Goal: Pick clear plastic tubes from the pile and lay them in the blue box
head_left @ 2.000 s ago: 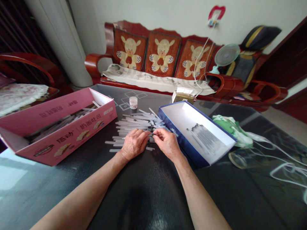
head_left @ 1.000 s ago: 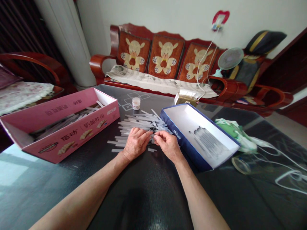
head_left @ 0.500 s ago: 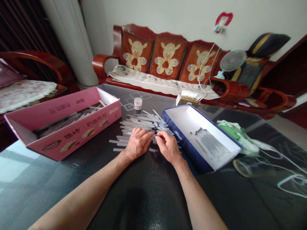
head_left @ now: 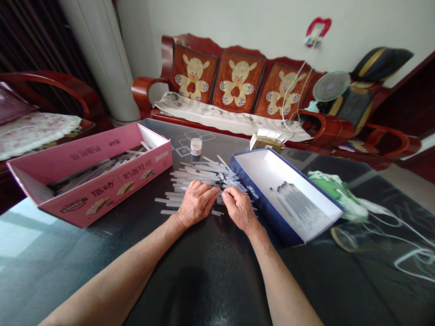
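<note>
My left hand and my right hand rest knuckles up on a dark table, fingertips meeting over a heap of thin clear tubes. Both hands are curled, pinching a small clear tube between them; what each finger holds is partly hidden. A blue box with a white inside lies just right of my right hand and holds a row of dark-tipped tubes. A pink carton with more tubes lies to the left.
A small white jar stands behind the heap. A tan packet sits past the blue box. Green-and-white bags and clear tubing lie at the right. A red wooden sofa and a fan stand beyond the table.
My hands stay together over the heap with only small finger movements. The view has shifted slightly, so everything sits a little further right.
</note>
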`<state>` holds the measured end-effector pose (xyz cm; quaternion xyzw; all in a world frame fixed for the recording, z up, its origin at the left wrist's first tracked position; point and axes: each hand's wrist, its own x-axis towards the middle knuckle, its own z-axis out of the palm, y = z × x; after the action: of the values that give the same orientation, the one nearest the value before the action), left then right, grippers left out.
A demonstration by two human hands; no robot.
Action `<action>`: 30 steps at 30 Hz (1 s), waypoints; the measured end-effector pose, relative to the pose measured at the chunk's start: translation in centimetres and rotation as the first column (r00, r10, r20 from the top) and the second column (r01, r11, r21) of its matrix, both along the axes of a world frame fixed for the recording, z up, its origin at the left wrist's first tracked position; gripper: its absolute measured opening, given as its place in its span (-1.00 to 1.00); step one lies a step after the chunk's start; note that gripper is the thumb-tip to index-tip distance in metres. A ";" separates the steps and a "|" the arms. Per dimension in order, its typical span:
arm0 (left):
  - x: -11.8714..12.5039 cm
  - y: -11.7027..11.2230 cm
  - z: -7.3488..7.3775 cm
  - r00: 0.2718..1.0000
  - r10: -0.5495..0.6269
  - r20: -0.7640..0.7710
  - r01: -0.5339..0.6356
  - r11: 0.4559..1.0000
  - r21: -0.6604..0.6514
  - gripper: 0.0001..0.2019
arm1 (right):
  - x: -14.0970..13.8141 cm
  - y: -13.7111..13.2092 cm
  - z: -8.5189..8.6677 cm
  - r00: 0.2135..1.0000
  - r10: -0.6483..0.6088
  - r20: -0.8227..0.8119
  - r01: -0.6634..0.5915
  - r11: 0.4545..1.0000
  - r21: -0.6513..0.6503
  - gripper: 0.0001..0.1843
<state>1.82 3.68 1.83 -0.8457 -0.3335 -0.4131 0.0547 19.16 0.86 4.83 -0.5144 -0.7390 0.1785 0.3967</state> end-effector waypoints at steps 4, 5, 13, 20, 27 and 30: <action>0.1 0.0 0.0 1.000 -0.028 -0.014 0.028 1.000 -0.005 -0.77 | -0.3 0.0 -0.1 0.997 -0.060 -0.046 0.056 0.995 -0.083 -0.53; 0.1 0.0 0.0 1.000 -0.025 -0.007 0.025 1.000 -0.008 -0.77 | -0.3 0.0 0.0 0.996 -0.068 -0.058 0.063 0.994 -0.088 -0.52; 0.0 0.1 -0.1 1.000 -0.030 -0.009 0.030 0.999 -0.018 -0.77 | -0.3 0.1 -0.2 0.995 -0.051 -0.090 0.042 0.994 -0.102 -0.55; 0.0 -0.1 -0.1 0.999 -0.038 -0.026 0.037 0.999 -0.027 -0.79 | -0.3 0.0 0.2 1.000 -0.027 -0.003 0.027 0.998 -0.061 -0.58; 0.0 -0.4 1.0 0.999 -0.014 -0.036 0.015 0.999 0.031 -0.80 | -0.5 0.3 -0.3 0.942 -0.139 -0.307 0.027 0.939 -0.343 -0.51; 0.0 -0.7 1.4 0.989 0.059 0.133 -0.059 0.998 -0.003 -0.80 | -0.5 0.6 -0.4 0.857 -0.285 -0.429 0.108 0.914 -0.392 -0.49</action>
<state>1.87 3.01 3.22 -0.8059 -0.3611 -0.4670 0.0452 18.71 1.45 4.43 -0.5913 -0.5163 0.3875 0.4834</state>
